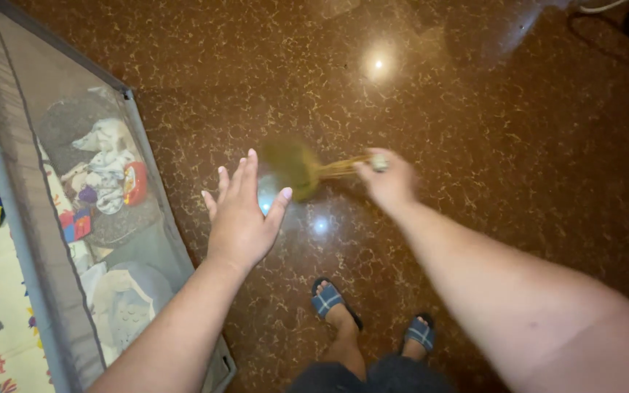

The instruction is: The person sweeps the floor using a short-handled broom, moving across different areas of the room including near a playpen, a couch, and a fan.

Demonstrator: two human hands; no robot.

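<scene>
Above the brown speckled floor [518,109], the right hand [387,180] gripped the handle of a small grass broom [296,169] in closed fingers, its blurred bristle head just beside the fingertips of the left hand [240,218], flat, fingers loosely spread.

The right hand [387,178] grips the straw handle of a small broom [293,167], whose blurred greenish head lies just beside the open, flat left hand [240,215]. Below are two feet in blue sandals [327,298] on the glossy brown floor [511,109]. A grey mesh playpen [103,211] with toys runs along the floor's left edge.
</scene>
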